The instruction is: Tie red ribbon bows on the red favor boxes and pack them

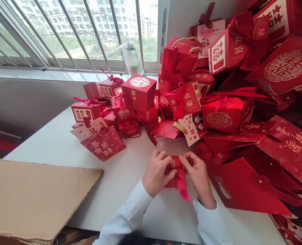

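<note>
A small red gift box [173, 183] with a red ribbon [183, 189] lies on the white table [130, 177] in front of me. My left hand [157, 173] pinches the ribbon at the top of the box from the left, fingers curled. On the right side, my right hand [198, 175] pinches the same ribbon. A loose ribbon tail hangs down toward me between my wrists. Most of the box is hidden under my hands.
Heaps of red gift boxes [140, 92] and red paper bags [255, 183] crowd the table's back and right. A flat red packet [103, 144] lies at left centre. A brown cardboard sheet [35, 195] covers the near left. A barred window [71, 30] runs behind.
</note>
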Demonstrator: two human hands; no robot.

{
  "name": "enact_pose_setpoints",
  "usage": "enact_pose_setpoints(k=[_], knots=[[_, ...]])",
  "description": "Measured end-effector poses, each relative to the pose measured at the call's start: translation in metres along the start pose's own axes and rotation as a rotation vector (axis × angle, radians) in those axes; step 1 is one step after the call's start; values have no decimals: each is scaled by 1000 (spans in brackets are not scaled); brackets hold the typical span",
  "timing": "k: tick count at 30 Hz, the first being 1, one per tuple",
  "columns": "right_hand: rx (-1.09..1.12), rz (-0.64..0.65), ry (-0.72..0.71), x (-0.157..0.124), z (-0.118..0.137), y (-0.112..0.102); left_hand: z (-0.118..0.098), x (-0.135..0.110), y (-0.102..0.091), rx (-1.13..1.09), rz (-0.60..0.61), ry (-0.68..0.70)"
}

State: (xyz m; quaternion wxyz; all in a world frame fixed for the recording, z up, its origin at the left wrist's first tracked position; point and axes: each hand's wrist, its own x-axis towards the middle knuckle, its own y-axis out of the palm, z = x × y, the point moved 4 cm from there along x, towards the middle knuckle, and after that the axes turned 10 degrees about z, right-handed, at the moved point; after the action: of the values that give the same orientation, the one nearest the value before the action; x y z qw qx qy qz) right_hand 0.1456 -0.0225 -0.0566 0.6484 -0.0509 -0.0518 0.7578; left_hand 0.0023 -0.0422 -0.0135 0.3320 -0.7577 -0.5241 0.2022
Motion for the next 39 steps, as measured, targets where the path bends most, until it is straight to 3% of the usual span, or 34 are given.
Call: enact_pose_setpoints(k=[6, 11, 20, 23, 29, 35, 39], knots=[[-11, -138, -13, -6, -2, -15, 23, -7, -14, -216, -132, -156], [-9, -172, 38, -25, -7, -27, 44, -13, -18, -320, -94, -278], [-117, 75, 207, -54, -1, -11, 42, -14, -17, -314, -14, -247], [-101, 153, 240, -60, -1, -10, 44, -12, -17, -404, 2, -242], [-75, 196, 221, -61, -2, -10, 49, -5, -13, -568, 28, -257], [-122, 272, 221, -60, -5, -15, 48, -6, -14, -460, -57, -249], [-161, 245, 196, -56, -14, -29, 20, -20, -29, -162, -188, -146]])
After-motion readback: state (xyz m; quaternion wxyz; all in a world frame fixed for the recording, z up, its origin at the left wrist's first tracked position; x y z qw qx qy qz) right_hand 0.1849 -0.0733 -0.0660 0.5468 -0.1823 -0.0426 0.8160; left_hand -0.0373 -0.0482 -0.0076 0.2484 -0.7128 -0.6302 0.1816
